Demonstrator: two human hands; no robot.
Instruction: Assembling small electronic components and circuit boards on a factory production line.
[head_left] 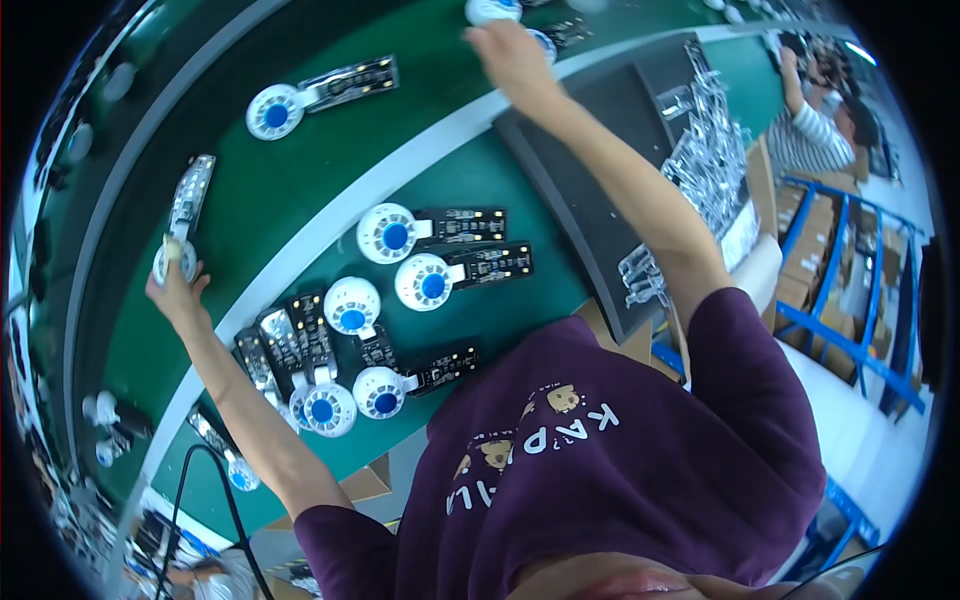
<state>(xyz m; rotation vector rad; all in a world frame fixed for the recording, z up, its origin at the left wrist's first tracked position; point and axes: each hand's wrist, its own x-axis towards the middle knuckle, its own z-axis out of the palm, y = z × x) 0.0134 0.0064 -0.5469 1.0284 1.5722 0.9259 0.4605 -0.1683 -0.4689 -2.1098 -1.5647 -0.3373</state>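
At the far left, my left hand [180, 290] closes its fingers round the white disc end of a circuit-board unit [188, 200], whose board points away from me. My right hand [515, 65] reaches to the far edge of the view, its fingers curled against the rim of a white disc unit [492, 10]. Another unit with a dark board [570, 35] lies beside that hand, partly behind it. Between the hands, a unit with a blue-centred white disc [274, 113] rests on the green belt [330, 150].
Several similar blue-centred units [388, 233] lie on the green table [460, 185] nearest me. A pale rail [340, 200] separates table and belt. At right, clear plastic parts [705, 150] heap on a black tray [600, 170]. A black cable [215, 455] loops at lower left. A co-worker's striped sleeve [815, 140] shows far right.
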